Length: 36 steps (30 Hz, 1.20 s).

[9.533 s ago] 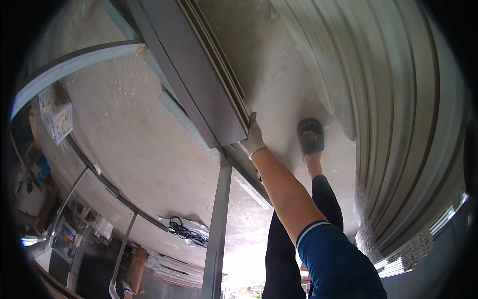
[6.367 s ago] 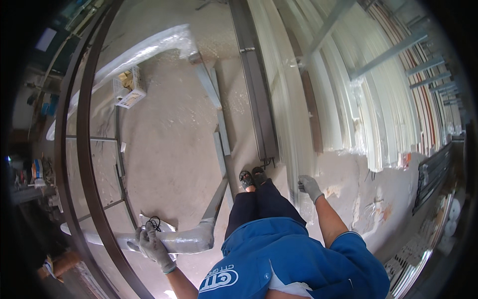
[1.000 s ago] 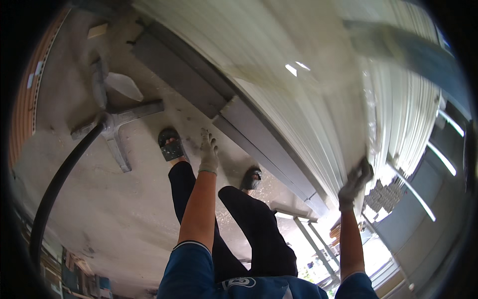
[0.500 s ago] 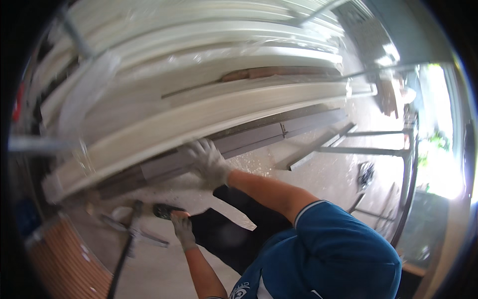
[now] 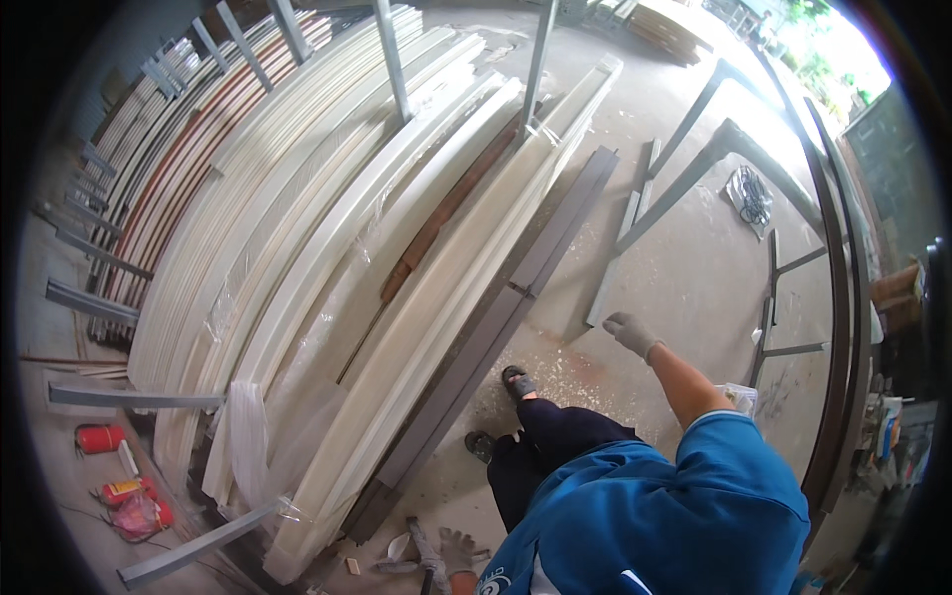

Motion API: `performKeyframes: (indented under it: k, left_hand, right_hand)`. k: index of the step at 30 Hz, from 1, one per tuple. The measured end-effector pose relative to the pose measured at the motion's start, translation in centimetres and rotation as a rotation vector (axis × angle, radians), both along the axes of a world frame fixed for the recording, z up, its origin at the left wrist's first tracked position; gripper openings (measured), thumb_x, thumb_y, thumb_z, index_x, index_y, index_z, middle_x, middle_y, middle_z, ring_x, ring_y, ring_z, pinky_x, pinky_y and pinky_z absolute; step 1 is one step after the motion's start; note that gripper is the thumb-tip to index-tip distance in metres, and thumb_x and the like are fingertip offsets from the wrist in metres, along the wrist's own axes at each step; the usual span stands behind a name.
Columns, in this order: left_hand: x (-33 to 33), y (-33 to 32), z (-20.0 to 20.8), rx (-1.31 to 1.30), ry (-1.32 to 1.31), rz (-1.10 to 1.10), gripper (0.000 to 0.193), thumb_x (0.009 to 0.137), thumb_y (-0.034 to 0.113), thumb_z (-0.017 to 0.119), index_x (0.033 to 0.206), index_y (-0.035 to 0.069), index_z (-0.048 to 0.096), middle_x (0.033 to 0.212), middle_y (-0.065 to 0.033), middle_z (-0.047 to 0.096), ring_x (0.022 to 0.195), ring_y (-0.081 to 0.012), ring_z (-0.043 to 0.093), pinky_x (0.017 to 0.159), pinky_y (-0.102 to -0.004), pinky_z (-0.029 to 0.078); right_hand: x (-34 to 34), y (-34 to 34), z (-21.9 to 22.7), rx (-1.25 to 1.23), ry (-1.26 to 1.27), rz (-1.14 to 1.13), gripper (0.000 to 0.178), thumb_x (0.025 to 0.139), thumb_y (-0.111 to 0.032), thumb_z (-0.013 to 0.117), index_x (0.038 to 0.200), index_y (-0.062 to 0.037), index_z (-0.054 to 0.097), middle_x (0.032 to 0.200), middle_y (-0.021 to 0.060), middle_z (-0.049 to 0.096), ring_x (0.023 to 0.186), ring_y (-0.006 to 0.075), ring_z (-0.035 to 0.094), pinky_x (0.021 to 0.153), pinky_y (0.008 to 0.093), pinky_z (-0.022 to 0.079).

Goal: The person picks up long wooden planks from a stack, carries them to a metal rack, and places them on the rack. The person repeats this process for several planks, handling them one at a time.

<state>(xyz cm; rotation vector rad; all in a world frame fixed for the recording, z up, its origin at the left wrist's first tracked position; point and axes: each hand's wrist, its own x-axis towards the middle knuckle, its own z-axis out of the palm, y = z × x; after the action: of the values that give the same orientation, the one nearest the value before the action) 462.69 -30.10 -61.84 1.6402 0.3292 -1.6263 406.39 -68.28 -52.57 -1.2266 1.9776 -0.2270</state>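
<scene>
My right hand [image 5: 631, 333], in a light grey glove, hangs over the floor to the right of the boards. Its fingers are curled in, and nothing shows in them. Low in the view, my left hand [image 5: 458, 551], gloved too, has its fingers apart and holds nothing visible. Beside it on the floor lies a greyish metal frame piece [image 5: 424, 548]. Dark brown boards [image 5: 466, 357], strapped together, run diagonally between my feet and the rack. Left of them rest long cream-coloured profiles [image 5: 397, 397], partly wrapped in clear plastic.
Upright metal posts [image 5: 391, 59] divide the stacked profiles. Metal arms [image 5: 134, 399] jut out at the left, near red fire extinguishers [image 5: 99, 438]. A metal frame [image 5: 684, 178] stands to the right, with a bagged black bundle [image 5: 750, 198] beside it. Pale debris speckles the floor.
My right hand has left the dark boards and moved right, over the floor. The left hand's fingers have spread. My view has turned and now takes in more of the rack.
</scene>
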Motion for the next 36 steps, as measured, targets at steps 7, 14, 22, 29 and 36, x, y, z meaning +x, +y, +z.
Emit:
performKeyframes:
  k: [7,14,22,29,36]
  left_hand:
    - [-0.5,-20.4,6.4,-0.033,-0.337,-0.173,0.085,0.094,0.063,0.053,0.154,0.007,0.032,0.154,-0.0204,0.038,0.135,-0.0379,0.045,0.110,-0.0484,0.036]
    - [-13.7,-37.9,9.1,-0.108,-0.311,-0.387,0.084,0.096,0.058,0.055,0.155,0.004,0.028,0.154,-0.0240,0.037,0.133,-0.0421,0.048,0.113,-0.0508,0.035]
    - [-21.8,-50.0,13.2,-0.288,-0.459,-0.877,0.077,0.097,0.054,0.058,0.150,0.001,0.040,0.143,-0.0211,0.050,0.125,-0.0308,0.056,0.108,-0.0427,0.043]
    - [-22.1,-64.7,10.1,-0.327,-0.441,-0.929,0.061,0.097,0.036,0.067,0.143,0.000,0.051,0.131,-0.0122,0.061,0.101,-0.0145,0.060,0.090,-0.0307,0.050]
    - [-40.8,-83.0,12.9,-0.812,-0.452,-1.163,0.059,0.095,0.030,0.069,0.139,-0.006,0.052,0.136,-0.0179,0.059,0.126,-0.0227,0.056,0.107,-0.0317,0.042]
  right_hand:
    - [-6.3,5.8,0.1,0.264,-0.065,0.089,0.045,0.091,-0.040,0.066,0.119,-0.0056,0.070,0.114,0.0186,0.072,0.110,0.0338,0.067,0.097,0.0413,0.050]
    - [-17.5,6.2,-2.5,0.271,-0.162,-0.258,0.041,0.092,-0.039,0.067,0.116,-0.0056,0.071,0.105,0.0142,0.074,0.095,0.0267,0.070,0.085,0.0386,0.054]
    - [-23.8,0.2,-1.4,0.103,-0.289,-0.689,0.039,0.093,-0.034,0.069,0.115,-0.0023,0.070,0.095,0.0078,0.072,0.073,0.0147,0.064,0.066,0.0304,0.052]
    - [-20.6,-5.0,-0.7,0.052,-0.433,-0.748,0.039,0.094,-0.036,0.067,0.117,-0.0036,0.069,0.091,0.0041,0.069,0.073,0.0121,0.061,0.067,0.0282,0.051]
    - [-24.3,-18.1,-4.0,-0.055,-0.682,-0.855,0.036,0.095,-0.033,0.068,0.115,-0.0042,0.067,0.087,0.0004,0.064,0.073,0.0115,0.060,0.065,0.0285,0.050]
